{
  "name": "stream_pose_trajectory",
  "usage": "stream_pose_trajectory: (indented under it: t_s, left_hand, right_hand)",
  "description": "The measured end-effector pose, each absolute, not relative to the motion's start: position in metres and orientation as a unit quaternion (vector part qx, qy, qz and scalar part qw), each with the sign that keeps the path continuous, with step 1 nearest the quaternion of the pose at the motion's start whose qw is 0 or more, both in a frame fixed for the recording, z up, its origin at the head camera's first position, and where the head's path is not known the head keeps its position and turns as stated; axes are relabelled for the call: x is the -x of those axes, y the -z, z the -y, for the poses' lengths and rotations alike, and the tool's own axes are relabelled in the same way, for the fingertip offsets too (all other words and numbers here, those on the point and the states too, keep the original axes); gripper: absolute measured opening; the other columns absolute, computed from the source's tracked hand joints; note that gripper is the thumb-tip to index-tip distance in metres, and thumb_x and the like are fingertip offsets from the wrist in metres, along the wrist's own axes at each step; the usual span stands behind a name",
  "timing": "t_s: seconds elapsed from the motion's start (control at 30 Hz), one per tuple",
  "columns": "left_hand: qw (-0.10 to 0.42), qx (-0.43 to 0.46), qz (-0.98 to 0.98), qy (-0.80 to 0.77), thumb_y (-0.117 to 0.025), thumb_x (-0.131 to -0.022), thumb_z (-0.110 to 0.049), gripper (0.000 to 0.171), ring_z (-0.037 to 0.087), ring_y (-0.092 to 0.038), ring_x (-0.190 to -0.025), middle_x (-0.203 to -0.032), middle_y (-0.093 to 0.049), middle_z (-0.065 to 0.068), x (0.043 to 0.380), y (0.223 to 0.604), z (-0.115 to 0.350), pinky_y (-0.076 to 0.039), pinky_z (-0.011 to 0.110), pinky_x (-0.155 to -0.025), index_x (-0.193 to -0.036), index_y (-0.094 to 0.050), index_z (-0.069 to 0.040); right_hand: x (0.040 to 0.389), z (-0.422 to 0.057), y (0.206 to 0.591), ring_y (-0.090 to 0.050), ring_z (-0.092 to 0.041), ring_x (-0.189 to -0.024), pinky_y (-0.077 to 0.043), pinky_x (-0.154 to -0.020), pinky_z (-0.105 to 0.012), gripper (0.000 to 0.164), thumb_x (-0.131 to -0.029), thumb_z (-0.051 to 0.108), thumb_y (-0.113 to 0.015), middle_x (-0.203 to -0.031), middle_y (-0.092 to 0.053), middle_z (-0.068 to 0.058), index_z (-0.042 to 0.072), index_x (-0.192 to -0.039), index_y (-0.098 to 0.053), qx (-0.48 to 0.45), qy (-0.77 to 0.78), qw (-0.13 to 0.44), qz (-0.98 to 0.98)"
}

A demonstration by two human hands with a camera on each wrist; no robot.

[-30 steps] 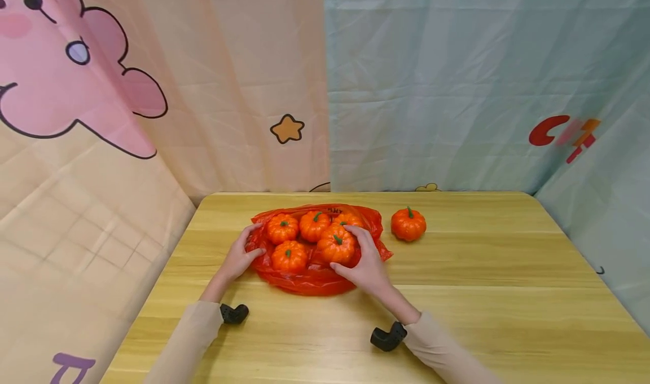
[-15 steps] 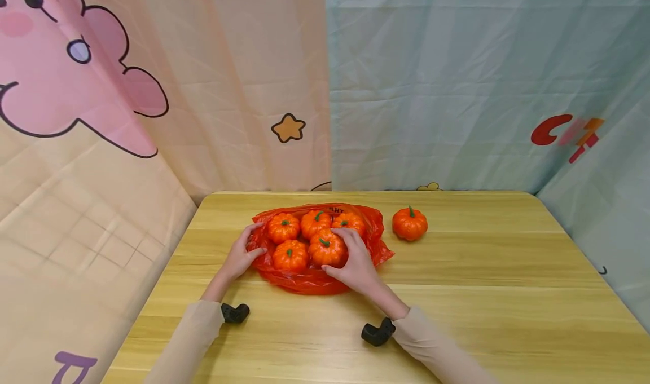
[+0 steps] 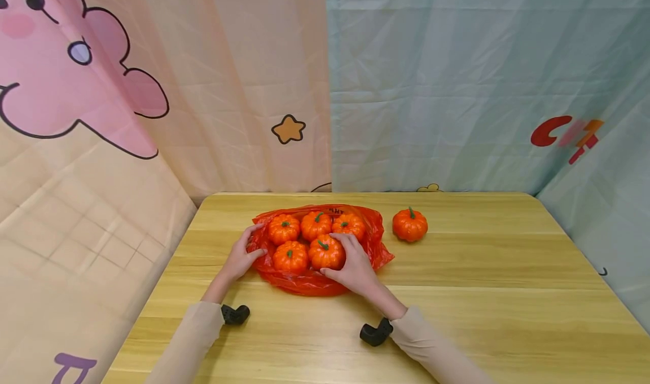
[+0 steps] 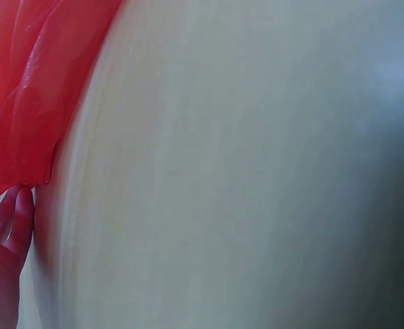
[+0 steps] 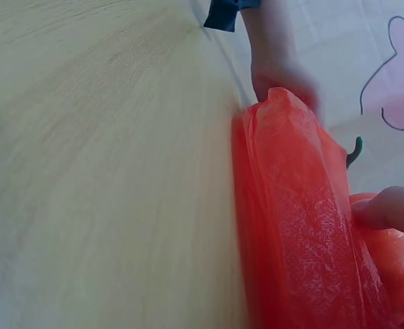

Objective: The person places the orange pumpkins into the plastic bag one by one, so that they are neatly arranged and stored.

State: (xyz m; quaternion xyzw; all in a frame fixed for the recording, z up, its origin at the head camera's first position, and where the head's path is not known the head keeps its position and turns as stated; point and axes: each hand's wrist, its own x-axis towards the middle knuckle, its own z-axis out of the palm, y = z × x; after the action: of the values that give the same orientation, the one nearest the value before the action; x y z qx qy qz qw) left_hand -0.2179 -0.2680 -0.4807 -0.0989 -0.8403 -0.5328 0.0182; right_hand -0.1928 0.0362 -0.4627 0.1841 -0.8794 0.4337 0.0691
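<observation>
A red plastic bag (image 3: 299,285) lies spread wide on the table, its rim folded low around several small orange toy pumpkins. My right hand (image 3: 359,268) grips one pumpkin (image 3: 323,255) at the front right inside the bag, fingers behind it and thumb in front. The right wrist view has that thumb (image 5: 390,209) on the pumpkin (image 5: 394,264), beyond the red bag wall (image 5: 301,233). At the bag's left end, my left hand (image 3: 238,260) holds the edge between thumb and fingers. Beside the held pumpkin sits another pumpkin (image 3: 290,257); three more line the back.
One pumpkin (image 3: 409,225) stands on the wooden table (image 3: 482,294), right of the bag. Printed curtains (image 3: 244,119) hang behind and beside the table. A black wrist device (image 3: 377,332) sits below the right hand, another (image 3: 236,314) by the left wrist.
The right hand has carried its pumpkin left and then lowered it among the others, into the front right spot of the bag. The left hand has stayed at the bag's left edge.
</observation>
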Motion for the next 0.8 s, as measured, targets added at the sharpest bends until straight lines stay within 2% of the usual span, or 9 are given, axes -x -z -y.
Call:
stream_pose_trajectory:
  t_s: [0.4, 0.63, 0.8]
  left_hand:
    - [0.018, 0.102, 0.841, 0.531, -0.058, -0.088, 0.004, 0.062, 0.042, -0.04, -0.133, -0.146, -0.041, 0.025, 0.2165, 0.4799, 0.268, -0.031, 0.056, -0.11, -0.145, -0.035, -0.005]
    - [0.017, 0.102, 0.841, 0.53, -0.058, -0.088, 0.004, 0.061, 0.043, -0.037, -0.135, -0.147, -0.038, 0.024, 0.2163, 0.479, 0.2679, -0.029, 0.057, -0.111, -0.144, -0.035, -0.005]
    - [0.019, 0.101, 0.844, 0.527, -0.057, -0.089, 0.004, 0.06, 0.044, -0.037, -0.135, -0.147, -0.037, 0.025, 0.2167, 0.4796, 0.2682, -0.029, 0.058, -0.111, -0.144, -0.035, -0.004]
  right_hand:
    - [0.1929, -0.0376, 0.4646, -0.056, -0.031, -0.111, -0.048, -0.094, -0.052, 0.071, -0.07, 0.029, -0.084, -0.125, -0.047, -0.01, 0.017, -0.131, -0.051, -0.182, -0.433, 0.053, 0.881]
    - [0.193, -0.0377, 0.4646, -0.048, -0.032, -0.118, -0.044, -0.097, -0.055, 0.072, -0.068, 0.029, -0.085, -0.124, -0.052, -0.01, 0.012, -0.13, -0.052, -0.186, -0.42, 0.062, 0.886]
    - [0.1931, -0.0374, 0.4636, -0.048, -0.033, -0.119, -0.043, -0.099, -0.054, 0.073, -0.067, 0.029, -0.085, -0.124, -0.053, -0.011, 0.01, -0.129, -0.053, -0.182, -0.417, 0.061, 0.888]
